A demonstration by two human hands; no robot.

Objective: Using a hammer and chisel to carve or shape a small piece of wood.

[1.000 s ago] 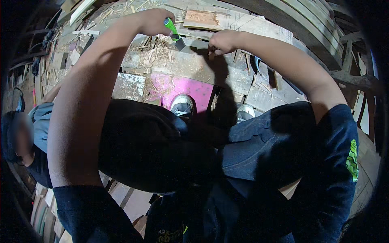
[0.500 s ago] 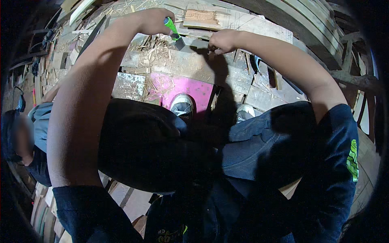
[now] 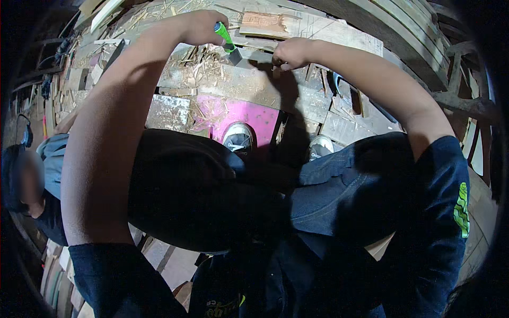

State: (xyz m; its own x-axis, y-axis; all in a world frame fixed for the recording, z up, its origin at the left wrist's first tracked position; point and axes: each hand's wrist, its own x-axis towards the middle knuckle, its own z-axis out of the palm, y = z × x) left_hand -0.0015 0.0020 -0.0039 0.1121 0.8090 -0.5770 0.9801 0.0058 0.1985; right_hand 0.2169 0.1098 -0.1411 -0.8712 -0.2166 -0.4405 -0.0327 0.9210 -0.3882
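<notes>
My left hand (image 3: pixel 204 29) is closed around the green handle of a scraper-like tool (image 3: pixel 225 37), whose flat grey blade (image 3: pixel 235 57) angles down to the worn plank floor (image 3: pixel 222 79). Just right of the blade, my right hand (image 3: pixel 289 53) has its fingers curled low over the boards; what they hold, if anything, is hidden in shadow. A pale board with an orange-brown patch (image 3: pixel 313 29) lies beyond both hands. Wood shavings (image 3: pixel 196 66) are scattered left of the blade.
A co-worker (image 3: pixel 53 169) crouches at my left, near a dark long piece (image 3: pixel 114 55) behind my forearm. A pink panel (image 3: pixel 254 111) lies under my left shoe (image 3: pixel 238 138). Beams (image 3: pixel 413 42) run along the upper right. A curved blue object (image 3: pixel 336 82) lies right of my hands.
The dark long piece behind my left forearm slid up and right half a second ago and has since moved back down. My hands have barely moved.
</notes>
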